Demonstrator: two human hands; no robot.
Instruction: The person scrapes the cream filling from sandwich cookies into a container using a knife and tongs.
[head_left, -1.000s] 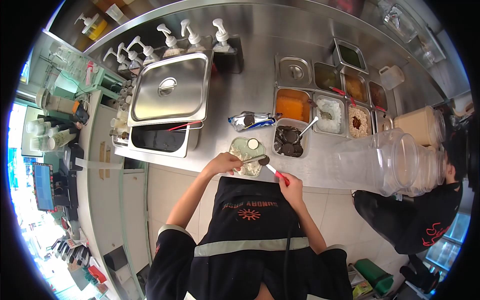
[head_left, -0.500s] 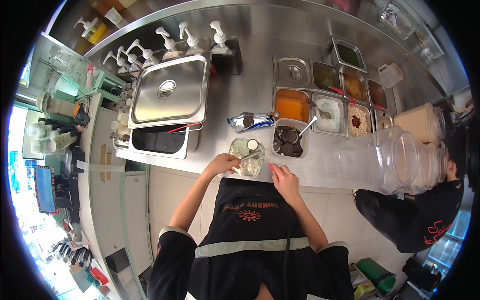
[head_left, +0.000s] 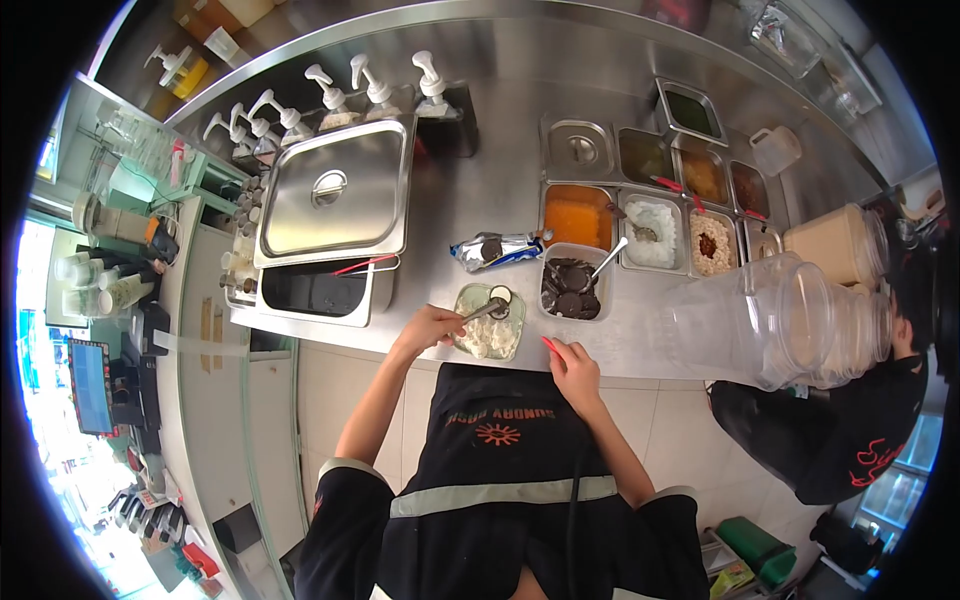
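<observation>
My left hand [head_left: 434, 328] is closed on a metal utensil [head_left: 484, 309], whose far end lies over the small green tray [head_left: 518, 312]. In that tray are white creamy filling [head_left: 488, 340] and a round white-topped piece [head_left: 501, 292], partly covered by the utensil's end. To the right, my right hand [head_left: 573, 366] is closed around a red-handled tool [head_left: 549, 344]; its far end cannot be made out. Just above that hand stands a tub of dark cookies [head_left: 572, 291] with a white-handled spoon [head_left: 609, 257] in it. An opened blue cookie packet [head_left: 497, 251] lies behind the tray.
A large lidded steel container [head_left: 335, 188] stands at the left, with pump bottles [head_left: 376, 88] behind. Steel food pans [head_left: 580, 215] fill the back right. Stacked clear plastic tubs [head_left: 760, 320] stand at the right. A person in black [head_left: 850, 425] is at the far right.
The red-handled tool has moved away from the utensil's tip, toward my body. The utensil's end has come back over the tray near the white-topped piece. The camera view has shifted slightly.
</observation>
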